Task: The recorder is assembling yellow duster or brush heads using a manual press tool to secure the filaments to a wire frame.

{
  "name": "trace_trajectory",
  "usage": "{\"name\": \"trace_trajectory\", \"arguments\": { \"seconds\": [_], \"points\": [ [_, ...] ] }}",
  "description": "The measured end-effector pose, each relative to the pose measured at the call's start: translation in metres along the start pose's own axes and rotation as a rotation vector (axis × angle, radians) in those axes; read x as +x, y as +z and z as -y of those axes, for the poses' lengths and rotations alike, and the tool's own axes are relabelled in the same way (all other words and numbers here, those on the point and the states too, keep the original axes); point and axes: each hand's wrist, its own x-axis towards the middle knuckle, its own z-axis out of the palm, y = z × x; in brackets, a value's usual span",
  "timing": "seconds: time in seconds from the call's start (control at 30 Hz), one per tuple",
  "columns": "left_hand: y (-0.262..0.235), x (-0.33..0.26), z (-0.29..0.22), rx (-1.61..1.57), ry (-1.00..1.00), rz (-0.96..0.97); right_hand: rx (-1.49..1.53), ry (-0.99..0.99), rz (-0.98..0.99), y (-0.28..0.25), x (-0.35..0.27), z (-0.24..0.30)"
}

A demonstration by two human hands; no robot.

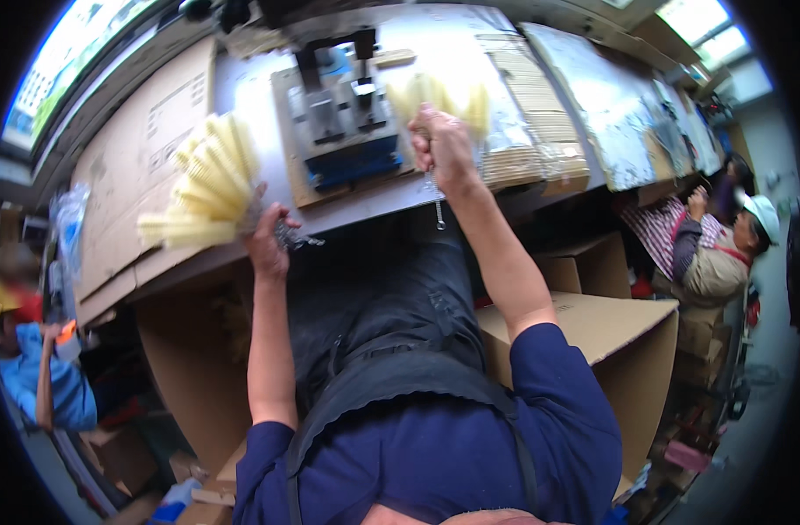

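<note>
Pale-yellow bristly brushes (214, 188) fanning leftward from the left hand (267, 236), another yellow bunch (476, 108), blurred, splayed around the right hand (445, 147)!

We wear a navy short-sleeved shirt (444, 464) under a black, wavy-edged apron (387, 328) with two narrow dark straps (527, 465).

bright windows (76, 57) beyond a long, pale worktable (262, 105)

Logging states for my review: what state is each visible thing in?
Left hand: closed, gripping
Left brush bunch: fanned out, held
Right hand: closed, gripping
Right brush bunch: held, blurred
Machine: upright; running or not, cannot tell
Left box: open
Right box: open
Cardboard sheet: lying flat
</note>
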Motion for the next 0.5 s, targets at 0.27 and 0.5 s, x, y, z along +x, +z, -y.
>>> {"name": "trace_trajectory", "arguments": {
  "seconds": [0.27, 0.5],
  "points": [
    [-0.009, -0.002, -0.001, 0.028, -0.074, 0.031, -1.025, -1.126, -0.874, -0.060, 0.056, 0.000],
    [-0.005, -0.007, -0.009, 0.071, 0.037, 0.044, -0.385, -0.431, 0.013, 0.018, -0.017, -0.039]
  ]
}}
